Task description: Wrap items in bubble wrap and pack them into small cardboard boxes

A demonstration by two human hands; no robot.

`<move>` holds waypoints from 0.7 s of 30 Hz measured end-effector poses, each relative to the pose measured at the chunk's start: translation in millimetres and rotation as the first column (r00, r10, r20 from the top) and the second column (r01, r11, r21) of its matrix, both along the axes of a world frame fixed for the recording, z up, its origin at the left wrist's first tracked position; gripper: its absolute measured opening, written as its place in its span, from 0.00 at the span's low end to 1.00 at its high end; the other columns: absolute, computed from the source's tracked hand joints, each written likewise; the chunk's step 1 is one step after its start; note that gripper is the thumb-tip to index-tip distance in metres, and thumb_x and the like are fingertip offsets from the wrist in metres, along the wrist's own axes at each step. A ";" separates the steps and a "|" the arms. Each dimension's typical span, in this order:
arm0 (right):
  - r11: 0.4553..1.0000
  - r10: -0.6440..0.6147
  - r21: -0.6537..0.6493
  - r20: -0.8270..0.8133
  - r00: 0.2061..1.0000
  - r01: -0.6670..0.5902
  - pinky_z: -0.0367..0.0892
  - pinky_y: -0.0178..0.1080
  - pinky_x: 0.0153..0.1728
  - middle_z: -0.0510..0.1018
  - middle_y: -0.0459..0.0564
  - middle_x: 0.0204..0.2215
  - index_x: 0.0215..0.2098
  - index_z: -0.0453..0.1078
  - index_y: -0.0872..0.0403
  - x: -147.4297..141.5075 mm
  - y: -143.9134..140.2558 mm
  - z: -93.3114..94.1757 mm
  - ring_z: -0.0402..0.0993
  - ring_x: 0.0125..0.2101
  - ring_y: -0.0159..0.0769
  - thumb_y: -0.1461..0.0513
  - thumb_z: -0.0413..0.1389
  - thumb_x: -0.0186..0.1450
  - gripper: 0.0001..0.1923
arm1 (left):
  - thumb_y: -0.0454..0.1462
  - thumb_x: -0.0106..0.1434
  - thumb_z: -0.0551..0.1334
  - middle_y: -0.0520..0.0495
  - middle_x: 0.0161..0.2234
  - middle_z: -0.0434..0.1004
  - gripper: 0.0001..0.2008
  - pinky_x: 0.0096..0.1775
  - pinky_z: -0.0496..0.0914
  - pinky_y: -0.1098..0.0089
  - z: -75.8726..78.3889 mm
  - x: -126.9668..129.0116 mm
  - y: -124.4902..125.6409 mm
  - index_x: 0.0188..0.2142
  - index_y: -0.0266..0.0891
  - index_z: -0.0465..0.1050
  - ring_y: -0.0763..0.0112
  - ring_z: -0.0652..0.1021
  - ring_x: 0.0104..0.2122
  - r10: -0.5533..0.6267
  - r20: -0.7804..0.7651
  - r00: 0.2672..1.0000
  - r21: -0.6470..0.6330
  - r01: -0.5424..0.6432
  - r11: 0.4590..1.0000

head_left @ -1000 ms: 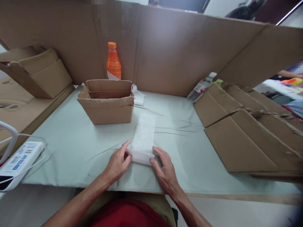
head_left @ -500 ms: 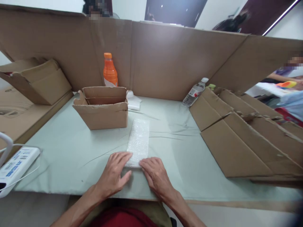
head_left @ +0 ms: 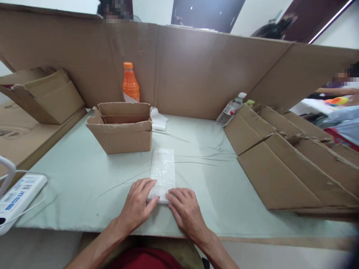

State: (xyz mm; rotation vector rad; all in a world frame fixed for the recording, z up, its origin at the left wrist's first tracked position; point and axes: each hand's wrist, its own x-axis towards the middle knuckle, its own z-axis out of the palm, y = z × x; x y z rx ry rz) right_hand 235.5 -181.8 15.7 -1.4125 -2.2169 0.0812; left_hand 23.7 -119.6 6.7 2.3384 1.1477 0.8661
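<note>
A flat packet of clear bubble wrap point(head_left: 163, 168) lies lengthwise on the pale green tabletop in front of me. My left hand point(head_left: 138, 198) grips its near left corner, fingertips on the left side and thumb against the near edge. At the near right corner, my right hand point(head_left: 185, 207) presses its closed-together fingers onto the packet; its thumb is mostly hidden. Whether anything is wrapped inside cannot be made out. Just beyond the packet, to the left, stands an open cardboard box point(head_left: 126, 138).
An orange drink bottle point(head_left: 131, 84) and white items point(head_left: 159, 121) are behind the box. A clear water bottle point(head_left: 230, 110) leans beside several cardboard boxes point(head_left: 280, 168) on the right. A power strip point(head_left: 22, 198) lies left. A cardboard wall point(head_left: 202, 71) closes the back; people are beyond it.
The bubble wrap packet has slid slightly toward me and straightened a little. My left thumb has moved in against its near edge; the right hand has shifted only slightly.
</note>
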 end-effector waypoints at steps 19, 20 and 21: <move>0.996 0.024 -0.086 -0.099 0.995 -0.033 0.69 0.47 0.45 0.82 0.53 0.45 0.53 0.71 0.51 1.4 5.2 1.9 0.77 0.42 0.43 0.67 0.51 0.71 0.14 | 0.31 0.63 0.58 0.41 0.49 0.78 0.26 0.52 0.69 0.55 4.8 -16.5 -12.4 0.61 0.41 0.65 0.57 0.75 0.49 -0.128 0.069 0.989 -0.039 0.131 0.991; 0.991 0.031 -0.126 -0.150 0.988 -0.050 0.70 0.45 0.44 0.83 0.52 0.43 0.53 0.70 0.51 2.2 3.7 2.0 0.77 0.41 0.41 0.66 0.52 0.72 0.14 | 0.30 0.63 0.58 0.43 0.47 0.78 0.26 0.50 0.71 0.56 6.8 -18.6 -15.5 0.61 0.41 0.64 0.59 0.76 0.46 -0.119 0.083 0.989 -0.093 0.126 0.988; 0.986 0.029 -0.158 -0.189 0.982 -0.060 0.70 0.44 0.44 0.83 0.51 0.43 0.54 0.70 0.50 3.1 1.6 2.1 0.78 0.41 0.41 0.65 0.52 0.73 0.13 | 0.30 0.63 0.57 0.43 0.44 0.79 0.26 0.48 0.72 0.58 8.2 -19.9 -17.6 0.61 0.41 0.64 0.60 0.77 0.44 -0.099 0.090 0.991 -0.148 0.111 0.983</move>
